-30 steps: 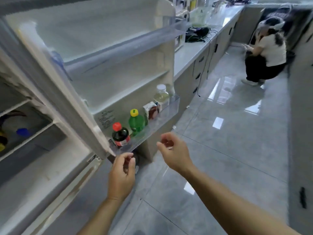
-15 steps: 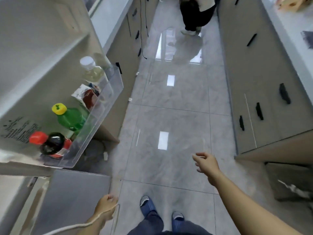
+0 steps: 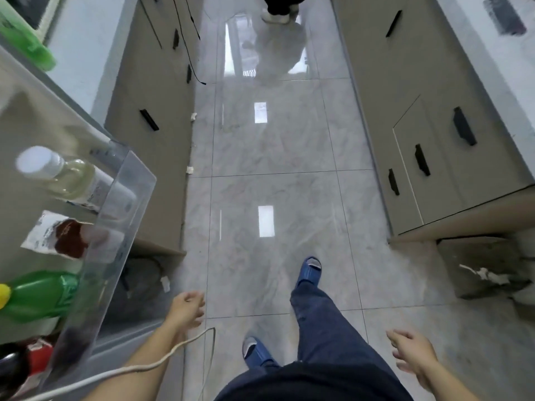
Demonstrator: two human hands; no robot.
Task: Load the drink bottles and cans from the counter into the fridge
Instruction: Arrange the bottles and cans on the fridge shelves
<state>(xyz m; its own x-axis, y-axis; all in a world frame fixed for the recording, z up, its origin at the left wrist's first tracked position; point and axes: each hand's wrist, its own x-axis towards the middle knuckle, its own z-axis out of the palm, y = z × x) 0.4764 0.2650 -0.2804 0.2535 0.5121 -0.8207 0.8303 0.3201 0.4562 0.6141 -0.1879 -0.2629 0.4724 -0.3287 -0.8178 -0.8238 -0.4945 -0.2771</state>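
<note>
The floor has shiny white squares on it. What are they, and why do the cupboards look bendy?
Head view: the white squares are glare, ceiling lights mirrored in the glossy floor; the cupboards lean and curve because the wide-angle lens bends the edges; the green bottle at the left edge is smeared with blur.

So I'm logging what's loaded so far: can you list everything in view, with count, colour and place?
door bin: 1, clear, left edge
pale bottle: 1, white cap, in the bin, farthest
carton: 1, white and brown, in the bin
green bottle: 1, yellow cap, in the bin
dark bottle: 1, red label, in the bin, nearest
cabinets: grey-brown, black handles, both sides
floor: grey glossy tiles
cable: 1, white, across left forearm
slippers: 2, blue
left hand: empty
right hand: empty
</note>
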